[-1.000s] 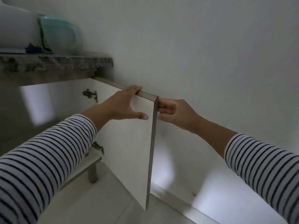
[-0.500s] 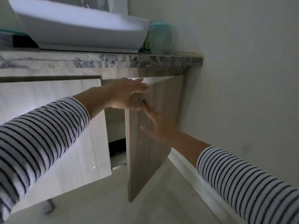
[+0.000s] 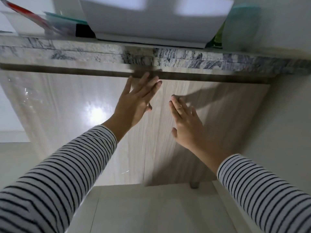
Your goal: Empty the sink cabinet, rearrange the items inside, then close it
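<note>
The sink cabinet under the marble counter (image 3: 168,58) has two pale wood-grain doors, and both stand closed. My left hand (image 3: 136,101) lies flat with fingers spread near the top of the left door (image 3: 70,118), close to the seam between the doors. My right hand (image 3: 186,125) is open, palm toward the right door (image 3: 227,118), fingers pointing up. Neither hand holds anything. The cabinet's inside is hidden behind the doors.
A white basin (image 3: 154,21) sits on the counter, with teal and green items (image 3: 239,26) to its right and a red-and-white packet (image 3: 30,17) and other things to its left. A metal cabinet leg (image 3: 194,184) stands on the pale tiled floor (image 3: 151,209). A wall borders the right side.
The right door swung from wide open to closed. My left hand let go of its top edge, and both hands now rest flat against the door fronts. My view turned to face the cabinet.
</note>
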Available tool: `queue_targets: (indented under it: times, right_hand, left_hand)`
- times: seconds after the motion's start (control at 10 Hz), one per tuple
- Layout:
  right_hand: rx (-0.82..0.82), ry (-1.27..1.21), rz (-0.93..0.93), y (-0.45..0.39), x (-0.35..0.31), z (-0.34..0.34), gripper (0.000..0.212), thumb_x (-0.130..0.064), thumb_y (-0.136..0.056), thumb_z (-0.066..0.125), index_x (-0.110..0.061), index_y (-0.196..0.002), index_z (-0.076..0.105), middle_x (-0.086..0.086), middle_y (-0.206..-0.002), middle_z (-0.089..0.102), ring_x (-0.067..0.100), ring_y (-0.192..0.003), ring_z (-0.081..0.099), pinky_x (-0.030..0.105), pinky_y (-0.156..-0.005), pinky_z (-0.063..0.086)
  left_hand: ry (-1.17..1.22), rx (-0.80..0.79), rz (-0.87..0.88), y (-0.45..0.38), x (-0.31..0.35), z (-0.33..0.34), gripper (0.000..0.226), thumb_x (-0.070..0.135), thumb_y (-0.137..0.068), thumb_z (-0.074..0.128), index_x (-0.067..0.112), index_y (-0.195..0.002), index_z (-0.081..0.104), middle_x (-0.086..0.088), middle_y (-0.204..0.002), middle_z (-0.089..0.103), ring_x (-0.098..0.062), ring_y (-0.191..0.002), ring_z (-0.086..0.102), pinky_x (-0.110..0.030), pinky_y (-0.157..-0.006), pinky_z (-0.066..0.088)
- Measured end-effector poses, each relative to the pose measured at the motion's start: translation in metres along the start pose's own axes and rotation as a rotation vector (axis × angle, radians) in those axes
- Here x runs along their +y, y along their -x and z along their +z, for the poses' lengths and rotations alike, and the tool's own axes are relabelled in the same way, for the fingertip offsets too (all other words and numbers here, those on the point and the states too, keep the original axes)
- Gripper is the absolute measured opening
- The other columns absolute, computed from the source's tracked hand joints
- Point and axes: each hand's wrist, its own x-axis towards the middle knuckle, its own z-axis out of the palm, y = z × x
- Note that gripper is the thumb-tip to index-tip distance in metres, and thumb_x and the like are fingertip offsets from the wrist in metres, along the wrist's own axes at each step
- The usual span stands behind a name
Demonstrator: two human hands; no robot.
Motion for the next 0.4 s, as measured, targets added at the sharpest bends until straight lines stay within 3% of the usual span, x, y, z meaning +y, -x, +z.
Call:
queue_targets:
  times: [0.1, 0.3, 0.4]
  right_hand:
    - [0.034, -0.038, -0.007, -0.010, 0.000, 0.022, 0.086, -0.014, -0.073, 0.071, -0.003, -0.145, 0.026, 0.010, -0.157, 0.015, 0.030, -0.144, 0.014, 0.049, -0.113, 0.027]
    - [0.088, -0.101, 0.010, -0.013, -0.001, 0.034, 0.080, -0.010, -0.078, 0.062, -0.003, -0.147, 0.022, 0.009, -0.157, 0.012, 0.029, -0.145, 0.008, 0.045, -0.110, 0.033]
    - [-0.003, -0.194, 0.042, -0.003, -0.012, 0.035, 0.074, -0.014, -0.081, 0.061, -0.005, -0.146, 0.026, 0.007, -0.158, 0.010, 0.025, -0.146, 0.010, 0.045, -0.111, 0.033]
  left_hand:
    - [0.012, -0.029, -0.063, -0.003, 0.000, 0.021, 0.096, 0.032, -0.068, 0.076, 0.011, -0.147, 0.025, -0.006, -0.154, 0.022, -0.029, -0.143, 0.016, -0.058, -0.112, 0.013]
    - [0.092, 0.004, -0.132, 0.003, 0.009, 0.028, 0.088, 0.034, -0.078, 0.066, 0.009, -0.148, 0.019, -0.007, -0.156, 0.014, -0.025, -0.144, 0.009, -0.055, -0.114, 0.010]
    - [0.172, -0.116, -0.254, 0.024, 0.036, 0.024, 0.087, 0.038, -0.082, 0.057, 0.008, -0.148, 0.009, -0.009, -0.157, 0.004, -0.025, -0.145, 0.002, -0.053, -0.115, 0.010]
